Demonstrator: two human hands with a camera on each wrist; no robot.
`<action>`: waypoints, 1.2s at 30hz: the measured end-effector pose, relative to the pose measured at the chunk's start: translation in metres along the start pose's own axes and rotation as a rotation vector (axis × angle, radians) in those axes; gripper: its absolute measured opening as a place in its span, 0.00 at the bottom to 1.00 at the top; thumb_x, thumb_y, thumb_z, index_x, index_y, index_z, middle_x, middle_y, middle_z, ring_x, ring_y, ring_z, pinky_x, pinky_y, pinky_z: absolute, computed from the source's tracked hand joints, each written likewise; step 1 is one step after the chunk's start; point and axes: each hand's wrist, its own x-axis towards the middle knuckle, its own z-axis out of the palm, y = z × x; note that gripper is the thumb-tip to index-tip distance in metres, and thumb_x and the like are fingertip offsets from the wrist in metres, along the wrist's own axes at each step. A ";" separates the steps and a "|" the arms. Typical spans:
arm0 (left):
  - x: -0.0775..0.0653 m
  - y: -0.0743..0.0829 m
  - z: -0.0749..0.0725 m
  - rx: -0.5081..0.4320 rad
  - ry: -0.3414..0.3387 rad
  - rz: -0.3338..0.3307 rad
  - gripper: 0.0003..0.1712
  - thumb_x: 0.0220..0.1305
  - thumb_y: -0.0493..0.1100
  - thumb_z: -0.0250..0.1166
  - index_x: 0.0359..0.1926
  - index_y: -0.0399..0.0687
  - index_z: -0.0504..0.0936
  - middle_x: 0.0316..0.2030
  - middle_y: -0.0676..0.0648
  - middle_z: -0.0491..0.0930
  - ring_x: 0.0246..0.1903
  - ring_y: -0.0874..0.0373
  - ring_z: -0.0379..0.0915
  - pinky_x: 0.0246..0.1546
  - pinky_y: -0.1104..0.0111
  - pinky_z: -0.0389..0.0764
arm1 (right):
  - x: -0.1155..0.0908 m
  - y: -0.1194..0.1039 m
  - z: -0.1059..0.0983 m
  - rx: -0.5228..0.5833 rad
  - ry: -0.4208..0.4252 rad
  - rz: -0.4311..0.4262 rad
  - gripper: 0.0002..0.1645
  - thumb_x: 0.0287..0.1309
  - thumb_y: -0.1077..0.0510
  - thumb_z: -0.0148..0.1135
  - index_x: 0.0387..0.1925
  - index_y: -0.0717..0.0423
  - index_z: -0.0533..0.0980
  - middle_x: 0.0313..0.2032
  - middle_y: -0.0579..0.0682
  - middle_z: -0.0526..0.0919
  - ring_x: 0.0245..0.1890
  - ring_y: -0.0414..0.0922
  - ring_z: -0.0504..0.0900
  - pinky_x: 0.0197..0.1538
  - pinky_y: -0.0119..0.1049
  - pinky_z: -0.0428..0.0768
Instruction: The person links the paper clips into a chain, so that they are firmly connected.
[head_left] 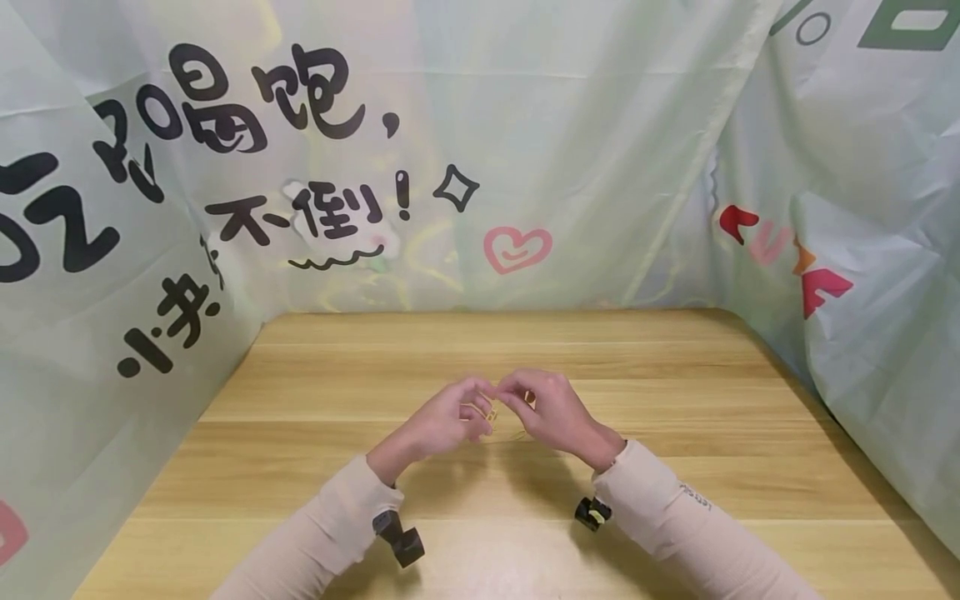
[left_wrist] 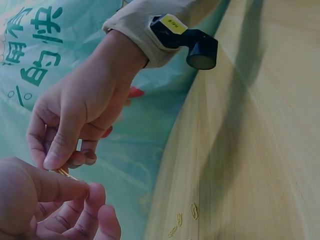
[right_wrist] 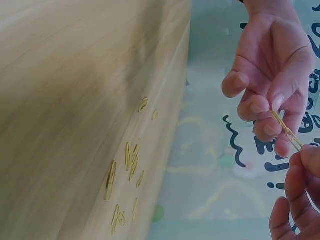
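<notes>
Surface (head_left: 322, 358): light wood grain running left-right, rounded far corners, bright glare at the near middle, arm shadows either side of it. Printed pale-green cloth (head_left: 585, 158) walls it in on the left, far and right. Bold dark lettering (head_left: 324, 87) across the left and far-left cloth, with a four-point star (head_left: 456, 188) and a pink heart (head_left: 517, 254) to its right; right side is creased, with red, pink and orange shapes (head_left: 825, 287). Both hands up over mid-surface, close together. Left hand (head_left: 453, 417): grip narrow, thumb and finger pinching one end of two gold paper clips (right_wrist: 287, 130) joined end to end. Right hand (head_left: 551, 408): grip also narrow, pinching the other end. Clips are in the air between the fingertips. Loose clips (right_wrist: 111, 180) scattered on the surface below, mostly hidden behind the hands from the head view. Light sleeves (head_left: 307, 529), black camera (head_left: 592, 512) at each wrist.
</notes>
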 end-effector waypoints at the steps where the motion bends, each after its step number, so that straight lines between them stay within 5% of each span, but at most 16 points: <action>1: 0.000 0.000 0.000 0.010 0.000 0.003 0.23 0.60 0.24 0.58 0.56 0.37 0.69 0.43 0.38 0.72 0.40 0.38 0.77 0.41 0.47 0.81 | 0.001 0.000 0.000 0.004 -0.001 -0.001 0.03 0.57 0.68 0.66 0.32 0.58 0.82 0.28 0.45 0.84 0.24 0.34 0.76 0.28 0.27 0.78; 10: 0.005 -0.001 0.003 0.114 0.019 0.048 0.11 0.72 0.39 0.56 0.50 0.37 0.74 0.40 0.37 0.77 0.35 0.48 0.78 0.36 0.48 0.81 | 0.003 0.003 -0.002 0.009 -0.008 -0.009 0.04 0.57 0.67 0.67 0.31 0.56 0.82 0.28 0.43 0.84 0.25 0.34 0.77 0.28 0.28 0.78; 19: 0.006 -0.003 0.006 0.149 0.028 0.062 0.09 0.73 0.39 0.53 0.41 0.36 0.75 0.36 0.39 0.78 0.31 0.55 0.76 0.34 0.49 0.81 | 0.003 0.005 -0.007 0.008 -0.036 0.051 0.02 0.60 0.66 0.63 0.33 0.59 0.81 0.28 0.46 0.84 0.26 0.35 0.78 0.30 0.31 0.79; 36: -0.031 -0.004 0.016 0.157 0.156 0.063 0.07 0.73 0.42 0.55 0.42 0.43 0.76 0.35 0.43 0.78 0.33 0.56 0.76 0.33 0.63 0.81 | -0.007 0.032 -0.011 -0.060 -0.110 0.223 0.02 0.62 0.63 0.63 0.35 0.58 0.80 0.26 0.42 0.81 0.26 0.36 0.76 0.30 0.32 0.78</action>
